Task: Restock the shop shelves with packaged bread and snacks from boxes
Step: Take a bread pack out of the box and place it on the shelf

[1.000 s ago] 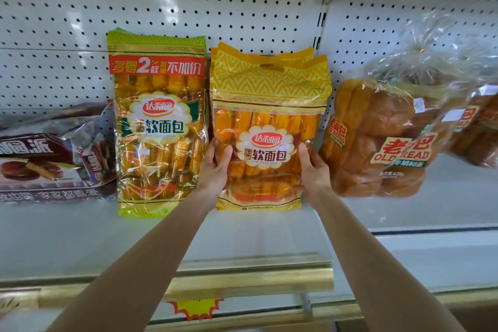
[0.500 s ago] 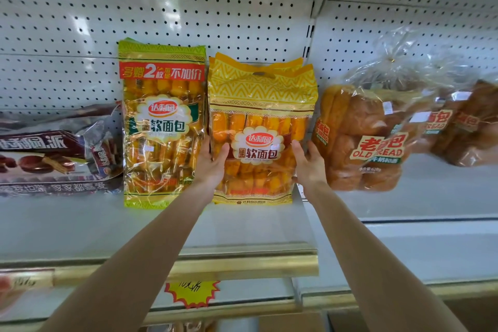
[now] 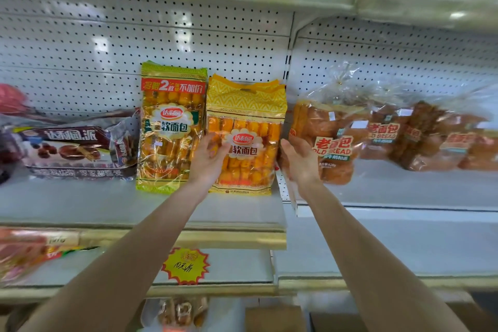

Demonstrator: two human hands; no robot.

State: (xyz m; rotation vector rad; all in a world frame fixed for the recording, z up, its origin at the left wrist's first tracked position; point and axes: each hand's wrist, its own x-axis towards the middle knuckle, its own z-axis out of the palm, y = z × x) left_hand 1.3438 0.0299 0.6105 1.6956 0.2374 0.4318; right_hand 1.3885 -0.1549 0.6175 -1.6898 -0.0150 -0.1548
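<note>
A yellow soft-bread pack (image 3: 246,118) stands upright on the white shelf (image 3: 80,207), leaning on the pegboard back. A green soft-bread pack (image 3: 171,127) stands right beside it on the left. My left hand (image 3: 208,159) hovers in front of the yellow pack's lower left, fingers loosely curled, holding nothing. My right hand (image 3: 297,160) is just off the pack's right edge, palm turned inward, fingers relaxed and apart from the pack.
Clear bags of brown "Old Bread" loaves (image 3: 334,137) lie on the shelf to the right. A dark chocolate-pie pack (image 3: 72,148) lies at the left. A yellow price star (image 3: 186,265) hangs on the lower shelf edge. Another shelf with goods runs overhead.
Both hands have come off the yellow pack's sides and drawn back slightly; the pack stays standing. The view has pulled back and tilted, showing the upper and lower shelves.
</note>
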